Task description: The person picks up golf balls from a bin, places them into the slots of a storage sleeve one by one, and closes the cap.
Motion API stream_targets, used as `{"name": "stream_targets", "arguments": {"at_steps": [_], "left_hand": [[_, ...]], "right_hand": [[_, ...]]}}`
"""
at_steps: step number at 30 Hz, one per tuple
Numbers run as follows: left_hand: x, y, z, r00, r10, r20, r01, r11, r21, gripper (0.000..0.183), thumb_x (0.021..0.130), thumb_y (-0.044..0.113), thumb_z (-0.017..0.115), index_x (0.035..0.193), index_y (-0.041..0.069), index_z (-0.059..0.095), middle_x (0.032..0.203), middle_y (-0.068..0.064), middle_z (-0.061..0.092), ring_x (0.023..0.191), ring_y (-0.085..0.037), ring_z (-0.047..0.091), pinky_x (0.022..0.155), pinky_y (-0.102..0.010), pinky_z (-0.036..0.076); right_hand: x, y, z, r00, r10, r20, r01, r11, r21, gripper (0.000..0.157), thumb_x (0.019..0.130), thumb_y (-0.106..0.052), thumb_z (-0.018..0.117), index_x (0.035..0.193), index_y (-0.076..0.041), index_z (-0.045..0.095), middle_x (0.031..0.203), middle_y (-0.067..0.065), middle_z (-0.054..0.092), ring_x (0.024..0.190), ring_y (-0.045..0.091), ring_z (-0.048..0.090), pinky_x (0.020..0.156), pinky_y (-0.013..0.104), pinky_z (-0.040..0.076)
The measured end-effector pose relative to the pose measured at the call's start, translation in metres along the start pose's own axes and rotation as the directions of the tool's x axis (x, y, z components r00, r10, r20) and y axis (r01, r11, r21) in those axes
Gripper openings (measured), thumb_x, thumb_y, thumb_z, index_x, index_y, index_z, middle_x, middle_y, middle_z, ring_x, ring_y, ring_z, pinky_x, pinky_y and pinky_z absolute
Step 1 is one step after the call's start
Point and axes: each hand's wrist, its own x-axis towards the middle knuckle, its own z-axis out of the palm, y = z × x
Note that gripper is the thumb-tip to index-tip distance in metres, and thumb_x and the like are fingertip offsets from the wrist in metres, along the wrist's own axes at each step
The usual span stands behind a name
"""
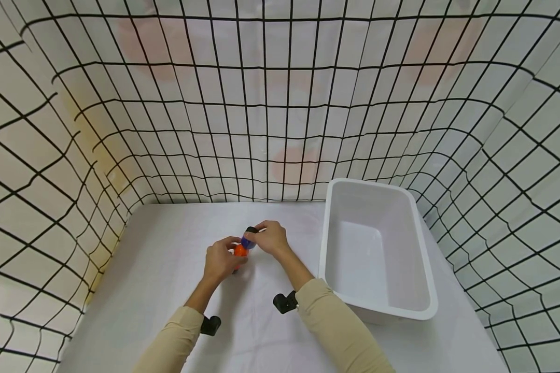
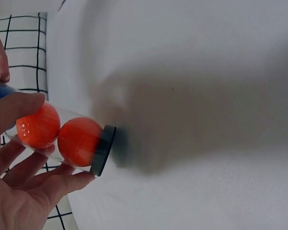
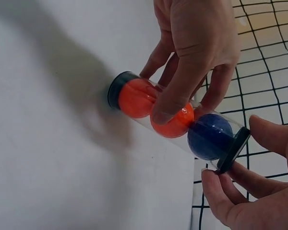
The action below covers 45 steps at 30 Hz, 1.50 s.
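A clear tube [image 3: 156, 128] holds two orange balls [image 3: 134, 99] and one blue ball [image 3: 209, 136] in a row. Dark caps close off its two ends; one cap [image 3: 234, 149] sits beside the blue ball, the other cap [image 2: 103, 150] beside an orange one. My left hand [image 1: 220, 260] grips the tube around its middle, thumb over an orange ball. My right hand [image 1: 271, 238] pinches the cap at the blue end between thumb and fingers. The tube is tilted, held over the white table [image 1: 168, 238]. In the head view the hands hide much of it.
To the right of the hands stands a deep white bin [image 1: 359, 259] on the table. Black netting [image 1: 289, 106] surrounds the table at the back and both sides, with pale walls behind it. Black camera mounts [image 1: 284, 302] hang from both wrists.
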Motion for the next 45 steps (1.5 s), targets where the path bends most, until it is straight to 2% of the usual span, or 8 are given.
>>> {"name": "stream_targets", "arguments": {"at_steps": [4,7,15,20,27,35,39,45], "left_hand": [[0.0,0.0,0.0,1.0,0.001,0.006,-0.001,1.0,0.005,0.045,0.074,0.014,0.087,0.117,0.008,0.074,0.11,-0.022,0.075,0.095,-0.035,0.072,0.078,-0.044,0.061],[0.0,0.0,0.001,1.0,0.007,0.005,-0.007,1.0,0.01,0.045,0.074,0.015,0.087,0.116,0.008,0.074,0.109,-0.021,0.075,0.093,-0.033,0.072,0.076,-0.043,0.061],[0.001,0.0,0.002,0.999,0.016,0.028,-0.016,1.0,0.015,0.046,0.074,0.014,0.087,0.118,0.008,0.074,0.109,-0.021,0.075,0.096,-0.035,0.073,0.079,-0.044,0.061],[0.001,0.001,0.001,0.999,0.033,0.028,-0.033,0.999,0.003,0.046,0.074,0.012,0.086,0.118,0.007,0.073,0.11,-0.021,0.075,0.096,-0.035,0.074,0.08,-0.045,0.062],[0.001,0.0,0.001,0.999,0.029,0.024,-0.029,0.999,-0.014,0.046,0.073,0.012,0.087,0.117,0.007,0.074,0.109,-0.02,0.076,0.093,-0.033,0.074,0.077,-0.042,0.062],[-0.001,0.0,-0.002,0.999,0.036,0.012,-0.036,0.999,-0.009,0.044,0.072,0.012,0.088,0.114,0.005,0.074,0.106,-0.021,0.076,0.093,-0.034,0.074,0.078,-0.044,0.062],[-0.001,0.001,-0.002,0.999,0.05,0.003,-0.05,0.999,-0.014,0.044,0.072,0.013,0.087,0.114,0.005,0.074,0.105,-0.021,0.076,0.093,-0.035,0.075,0.077,-0.044,0.062],[-0.001,0.002,-0.003,1.0,0.031,0.003,-0.031,0.999,-0.008,0.044,0.073,0.014,0.087,0.114,0.006,0.074,0.105,-0.021,0.076,0.093,-0.035,0.074,0.077,-0.044,0.062]], "right_hand": [[0.0,0.001,0.0,1.0,0.003,-0.015,-0.003,1.0,0.002,0.041,0.086,-0.036,0.078,0.112,-0.004,0.074,0.105,0.014,0.074,0.096,0.029,0.065,0.073,0.036,0.051],[0.0,0.001,0.0,1.0,0.022,-0.012,-0.021,0.999,0.043,0.039,0.085,-0.034,0.079,0.111,-0.005,0.073,0.104,0.015,0.074,0.091,0.027,0.066,0.071,0.034,0.05],[0.003,0.003,0.0,0.999,0.047,-0.014,-0.045,0.988,0.15,0.035,0.083,-0.026,0.081,0.108,-0.003,0.075,0.102,0.02,0.074,0.076,0.024,0.075,0.064,0.026,0.058],[0.006,0.005,0.001,0.997,0.064,-0.037,-0.056,0.982,0.178,0.033,0.08,-0.026,0.084,0.103,-0.004,0.077,0.105,0.022,0.073,0.075,0.023,0.075,0.066,0.028,0.061],[0.007,0.006,0.001,0.996,0.088,-0.035,-0.077,0.969,0.235,0.031,0.077,-0.025,0.087,0.099,-0.004,0.078,0.105,0.022,0.072,0.078,0.025,0.076,0.079,0.04,0.062],[0.011,0.008,0.005,0.994,0.107,-0.036,-0.092,0.953,0.288,0.028,0.073,-0.022,0.09,0.092,-0.005,0.079,0.101,0.018,0.073,0.076,0.022,0.075,0.076,0.037,0.063],[0.013,0.008,0.005,0.993,0.102,-0.051,-0.083,0.953,0.291,0.028,0.072,-0.02,0.091,0.091,-0.004,0.079,0.104,0.018,0.072,0.076,0.022,0.073,0.072,0.033,0.063],[0.014,0.005,0.007,0.993,0.098,-0.072,-0.074,0.957,0.279,0.028,0.073,-0.018,0.09,0.093,-0.002,0.079,0.106,0.02,0.072,0.075,0.022,0.074,0.073,0.035,0.063]]}}
